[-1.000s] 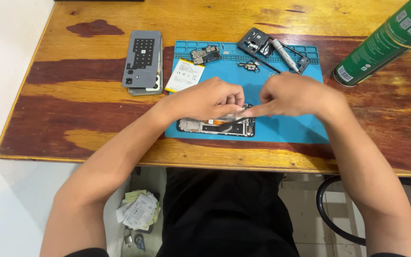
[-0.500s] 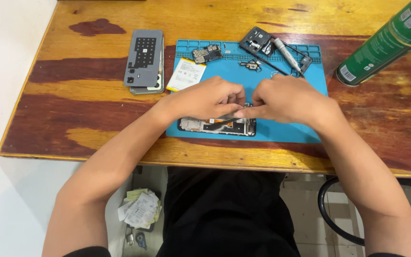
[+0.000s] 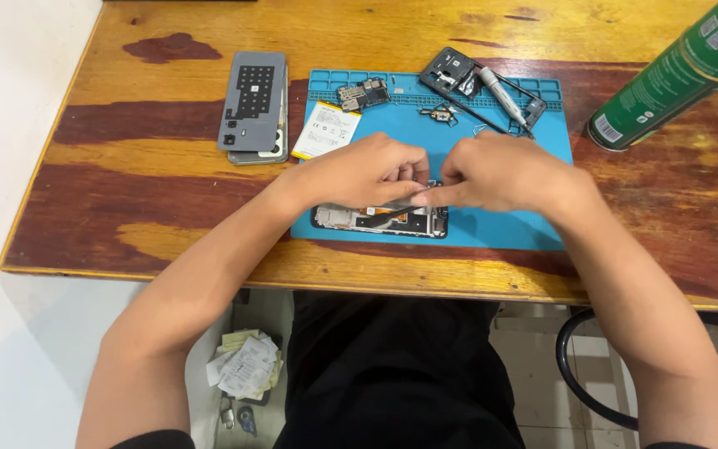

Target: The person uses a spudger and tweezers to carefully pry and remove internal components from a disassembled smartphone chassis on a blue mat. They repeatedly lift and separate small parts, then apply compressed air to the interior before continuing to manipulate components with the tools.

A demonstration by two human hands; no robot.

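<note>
Item: opened black smartphone chassis with exposed circuit parts (image 3: 380,219), flat on the blue silicone repair mat (image 3: 508,224), directly under both my hands and partly hidden by them.

Change noted: against the view a second before, my right hand (image 3: 504,173) had drawn in closer to my left hand (image 3: 367,173), so the fingertips met over the right end of the chassis. I judged this to be fine work on one small spot there.

Left hand: curled, pinching a thin dark strip that ran along the chassis; I could not tell tool from cable.

Right hand: fingers bunched tight at the same spot; what they gripped was hidden.

Beyond my left hand: grey phone back cover (image 3: 253,101), white rectangular battery (image 3: 327,130), small green-black circuit board (image 3: 364,92).

Beyond my right hand: black phone mid-frame (image 3: 533,106), grey-handled screwdriver (image 3: 499,89) across it. Far right: green spray can (image 3: 675,75) on the wooden table (image 3: 126,216).
</note>
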